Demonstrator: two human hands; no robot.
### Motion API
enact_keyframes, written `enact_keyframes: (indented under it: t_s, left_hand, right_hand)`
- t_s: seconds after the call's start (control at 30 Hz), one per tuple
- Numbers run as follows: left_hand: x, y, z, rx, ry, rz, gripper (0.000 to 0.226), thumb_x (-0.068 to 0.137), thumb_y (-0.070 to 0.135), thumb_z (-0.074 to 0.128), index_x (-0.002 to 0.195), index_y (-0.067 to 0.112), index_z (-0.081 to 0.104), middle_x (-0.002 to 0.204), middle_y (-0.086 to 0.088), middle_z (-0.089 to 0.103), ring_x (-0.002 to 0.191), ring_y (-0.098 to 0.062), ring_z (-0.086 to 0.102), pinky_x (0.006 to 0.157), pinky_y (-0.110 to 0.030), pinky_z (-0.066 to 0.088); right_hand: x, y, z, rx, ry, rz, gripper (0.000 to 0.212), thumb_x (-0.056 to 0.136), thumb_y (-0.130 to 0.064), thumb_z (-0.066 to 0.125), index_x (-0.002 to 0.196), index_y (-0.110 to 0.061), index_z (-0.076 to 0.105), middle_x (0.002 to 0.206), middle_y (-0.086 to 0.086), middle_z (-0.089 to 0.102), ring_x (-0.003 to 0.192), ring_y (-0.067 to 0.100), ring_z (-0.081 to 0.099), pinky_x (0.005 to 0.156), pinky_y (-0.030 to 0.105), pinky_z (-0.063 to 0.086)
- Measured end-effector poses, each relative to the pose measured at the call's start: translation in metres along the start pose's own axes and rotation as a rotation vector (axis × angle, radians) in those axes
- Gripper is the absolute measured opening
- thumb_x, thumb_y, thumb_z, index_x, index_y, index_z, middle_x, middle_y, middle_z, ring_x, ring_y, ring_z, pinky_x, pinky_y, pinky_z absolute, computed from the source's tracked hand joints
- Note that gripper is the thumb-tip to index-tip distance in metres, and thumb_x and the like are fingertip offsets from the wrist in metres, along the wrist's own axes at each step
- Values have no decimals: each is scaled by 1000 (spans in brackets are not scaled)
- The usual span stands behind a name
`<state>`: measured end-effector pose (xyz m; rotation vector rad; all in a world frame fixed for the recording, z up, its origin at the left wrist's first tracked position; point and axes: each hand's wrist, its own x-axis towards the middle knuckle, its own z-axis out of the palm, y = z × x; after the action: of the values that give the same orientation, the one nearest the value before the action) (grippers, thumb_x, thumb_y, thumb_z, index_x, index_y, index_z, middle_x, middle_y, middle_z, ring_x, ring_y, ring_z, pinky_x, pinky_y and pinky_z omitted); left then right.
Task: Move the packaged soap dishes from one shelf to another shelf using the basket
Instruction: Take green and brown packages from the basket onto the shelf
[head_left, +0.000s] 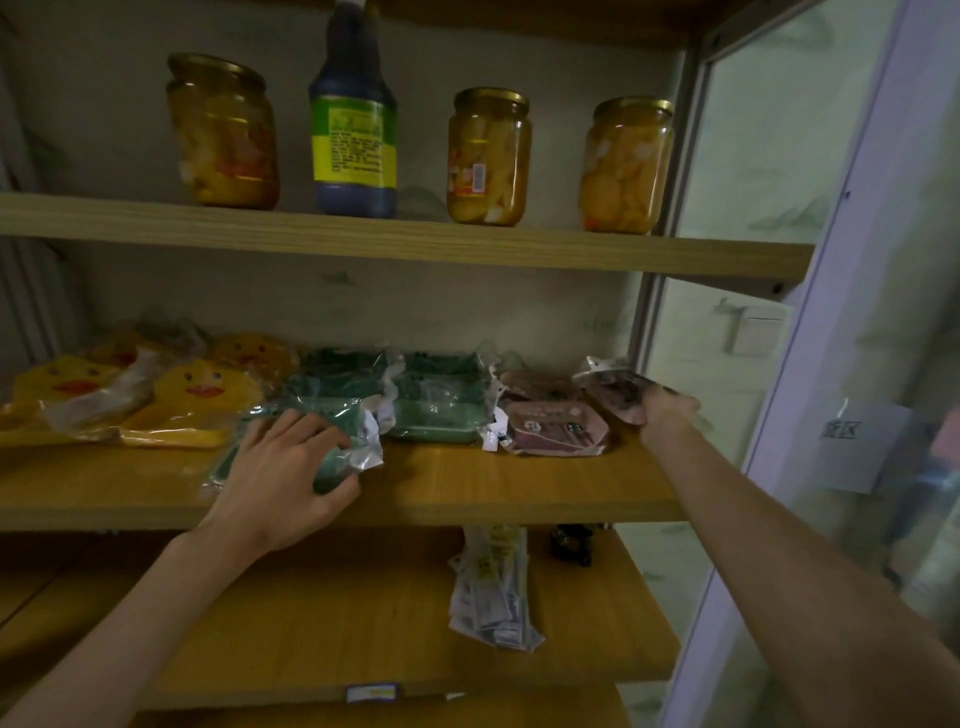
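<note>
On the middle shelf, the left hand grips a green packaged soap dish near the front edge, its wrapper partly hidden under the fingers. The right hand holds a blurred pink packaged soap dish at the shelf's right end. Jar and bottle labels above are unreadable; bare board lies between the hands.
</note>
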<state>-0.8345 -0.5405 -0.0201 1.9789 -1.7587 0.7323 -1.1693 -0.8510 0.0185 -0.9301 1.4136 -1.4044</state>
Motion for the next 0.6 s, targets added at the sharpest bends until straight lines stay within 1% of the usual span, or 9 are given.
enact_keyframes:
  t_s: [0.03, 0.1, 0.2, 0.27, 0.3, 0.37, 0.43, 0.5, 0.6]
  left_hand:
    - [1, 2, 1, -3, 4, 9, 55, 83, 63, 42, 107, 23, 70, 107, 1, 66, 103, -19, 57, 94, -44, 39]
    - [1, 4, 1, -8, 8, 18, 55, 83, 62, 43, 108, 22, 71, 107, 1, 66, 103, -19, 57, 94, -44, 39]
    - [5, 9, 2, -13, 9, 17, 55, 83, 62, 43, 107, 21, 71, 107, 0, 67, 103, -20, 58, 94, -45, 41]
    - [7, 12, 3, -17, 12, 20, 55, 83, 61, 43, 106, 21, 72, 107, -1, 68, 102, -20, 58, 92, -43, 40]
    - [7, 14, 3, -18, 14, 22, 54, 83, 61, 43, 105, 21, 72, 107, 0, 68, 102, -20, 58, 91, -41, 39]
    - [7, 16, 3, -23, 23, 28, 52, 83, 60, 43, 105, 22, 72, 106, 1, 67, 101, -19, 57, 89, -39, 37]
    - [7, 18, 2, -29, 28, 30, 50, 83, 60, 44, 104, 23, 71, 105, 2, 67, 100, -17, 56, 86, -36, 36]
    - [7, 19, 0, -28, 25, 33, 49, 83, 59, 44, 104, 24, 70, 105, 3, 67, 99, -16, 55, 84, -34, 33]
    - [6, 21, -2, -33, 22, 34, 49, 83, 59, 45, 106, 24, 70, 106, 3, 66, 100, -16, 55, 86, -35, 35]
  right_hand:
    - [3, 5, 4, -37, 63, 27, 64, 99, -20, 56, 151, 0, 24, 153, 20, 39, 136, 34, 45, 105, 36, 46]
    - [3, 9, 10, -160, 105, 43, 72, 97, -24, 61, 152, -3, 20, 156, 23, 31, 139, 38, 40, 110, 43, 38]
    - [0, 7, 8, -499, 143, -60, 85, 87, -32, 75, 149, -3, 25, 152, 26, 29, 137, 41, 36, 106, 45, 39]
    - [3, 9, 4, -739, 111, -126, 87, 82, -44, 75, 145, 0, 35, 145, 22, 37, 134, 38, 37, 102, 42, 40]
    - [5, 11, 2, -812, 81, -151, 87, 81, -48, 74, 144, 1, 38, 143, 20, 41, 134, 37, 39, 102, 41, 40]
    - [11, 16, -2, -834, 39, -187, 84, 80, -49, 75, 140, -1, 41, 139, 21, 49, 131, 39, 46, 102, 42, 43]
    - [13, 17, -7, -820, 24, -251, 72, 78, -46, 76, 131, -7, 45, 129, 23, 57, 123, 42, 53, 94, 44, 48]
    - [13, 17, -9, -867, 3, -289, 61, 79, -45, 73, 123, -9, 51, 122, 23, 62, 116, 42, 56, 89, 43, 49]
    - [10, 16, -9, -904, -1, -319, 58, 80, -51, 69, 119, -11, 56, 118, 21, 64, 111, 41, 60, 81, 41, 50]
